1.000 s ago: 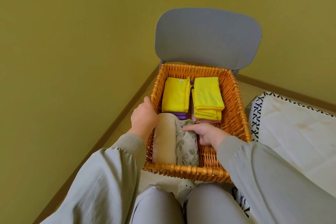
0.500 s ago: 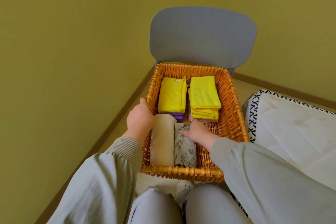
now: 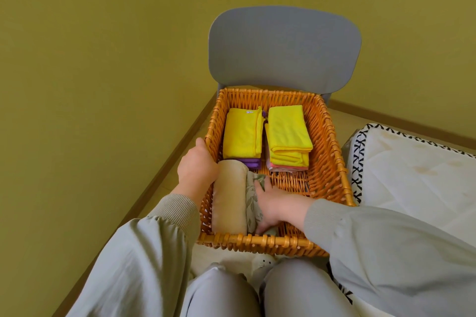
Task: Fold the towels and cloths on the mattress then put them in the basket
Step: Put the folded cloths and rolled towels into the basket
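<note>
Head view: in the wicker basket's [image 3: 332, 162] near end lie two rolls, a beige towel [image 3: 229, 201] and a leaf-print cloth [image 3: 251, 198] the right hand [image 3: 273, 207] presses flat, fingers spread. Left hand [image 3: 197, 167] curls over the basket's left rim beside the beige towel. At the basket's far end sit two yellow-topped stacks [image 3: 242, 134] [image 3: 288, 136].

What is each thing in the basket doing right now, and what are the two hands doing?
basket: upright, partly filled
beige towel: rolled, lying in the basket's near left corner
leafy cloth: folded, tucked beside the beige towel
left yellow cloth: folded, on a purple one
right yellow cloths: folded, stacked
left hand: holding the basket's left rim
right hand: pressing the leafy cloth
</note>
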`<state>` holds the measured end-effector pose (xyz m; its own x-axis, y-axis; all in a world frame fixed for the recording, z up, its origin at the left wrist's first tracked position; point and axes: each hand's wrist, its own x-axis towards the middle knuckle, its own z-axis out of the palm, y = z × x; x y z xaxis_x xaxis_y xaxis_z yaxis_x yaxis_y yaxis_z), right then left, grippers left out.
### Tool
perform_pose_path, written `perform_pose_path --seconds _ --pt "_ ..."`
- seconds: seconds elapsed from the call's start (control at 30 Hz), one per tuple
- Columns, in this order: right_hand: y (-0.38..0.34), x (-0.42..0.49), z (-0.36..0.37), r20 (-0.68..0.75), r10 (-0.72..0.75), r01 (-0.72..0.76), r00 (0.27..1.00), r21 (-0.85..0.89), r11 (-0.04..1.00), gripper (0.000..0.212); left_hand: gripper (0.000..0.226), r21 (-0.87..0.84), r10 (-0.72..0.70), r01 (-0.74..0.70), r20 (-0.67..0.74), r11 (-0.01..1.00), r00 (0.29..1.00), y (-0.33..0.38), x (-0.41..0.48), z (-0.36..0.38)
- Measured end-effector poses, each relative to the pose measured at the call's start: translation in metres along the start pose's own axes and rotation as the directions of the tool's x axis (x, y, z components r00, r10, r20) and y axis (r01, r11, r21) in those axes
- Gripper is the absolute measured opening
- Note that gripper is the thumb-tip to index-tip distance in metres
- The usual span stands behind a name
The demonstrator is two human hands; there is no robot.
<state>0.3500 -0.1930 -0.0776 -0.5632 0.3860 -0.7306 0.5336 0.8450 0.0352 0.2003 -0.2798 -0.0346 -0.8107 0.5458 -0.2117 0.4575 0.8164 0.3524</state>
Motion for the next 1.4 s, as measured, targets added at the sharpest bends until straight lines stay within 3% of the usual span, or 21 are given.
perform_pose_path --seconds 0.13,0.3,0.43,0.53,0.63,0.77,0.9,1.0,1.07,1.23,1.3,1.4 --pt "-0.011 0.003 0.003 -0.052 -0.008 0.008 0.999 -0.008 1.0 0.123 0.027 0.005 0.003 -0.003 -0.008 1.0 1.0 -0.001 0.0 0.001" --pt "-0.038 0.02 0.003 -0.053 0.092 -0.095 0.994 -0.074 0.993 0.101 0.028 0.018 -0.004 0.004 -0.01 1.0 1.0 -0.001 0.003 0.001" --pt "-0.051 0.029 0.004 0.007 0.149 -0.147 0.989 -0.097 0.984 0.104 0.025 0.01 -0.003 0.003 -0.021 1.0 1.0 -0.003 0.005 0.002" --pt "-0.041 0.022 -0.001 0.015 0.099 -0.097 0.995 -0.105 0.99 0.109 0.025 -0.008 0.001 -0.001 -0.017 1.0 1.0 -0.002 0.004 0.003" --pt "-0.017 0.009 -0.012 0.013 -0.014 0.014 1.0 0.019 1.0 0.121 0.023 0.001 -0.006 0.006 -0.011 1.0 1.0 -0.001 0.004 0.002" --pt "0.004 0.003 -0.005 0.018 -0.071 0.066 0.997 0.183 0.981 0.122 0.025 0.008 -0.007 0.008 -0.049 1.0 0.999 -0.001 0.002 0.002" --pt "0.008 -0.003 -0.008 -0.149 -0.014 0.047 0.989 0.221 0.974 0.09 0.057 0.085 0.147 -0.136 -0.138 0.987 0.98 0.002 -0.003 0.001" --pt "0.019 -0.018 -0.014 -0.389 0.04 0.058 0.92 0.236 0.97 0.061 0.067 0.24 0.359 -0.322 -0.126 0.916 0.925 0.011 -0.013 0.001" --pt "0.029 -0.032 -0.02 -0.501 0.054 0.07 0.864 0.225 0.972 0.048 0.067 0.237 0.406 -0.383 -0.055 0.893 0.912 0.025 -0.024 0.005" --pt "0.074 -0.077 -0.029 -0.721 0.126 0.042 0.682 0.211 0.977 0.042 0.066 0.17 0.496 -0.487 -0.009 0.857 0.868 0.084 -0.058 0.016" --pt "0.099 -0.095 -0.024 -0.753 0.212 0.002 0.623 0.272 0.962 0.044 0.066 0.128 0.53 -0.523 -0.02 0.843 0.848 0.113 -0.075 0.023" --pt "0.14 -0.121 -0.005 -0.697 0.351 -0.056 0.625 0.408 0.911 0.047 0.06 0.058 0.569 -0.567 -0.03 0.822 0.822 0.156 -0.104 0.04"
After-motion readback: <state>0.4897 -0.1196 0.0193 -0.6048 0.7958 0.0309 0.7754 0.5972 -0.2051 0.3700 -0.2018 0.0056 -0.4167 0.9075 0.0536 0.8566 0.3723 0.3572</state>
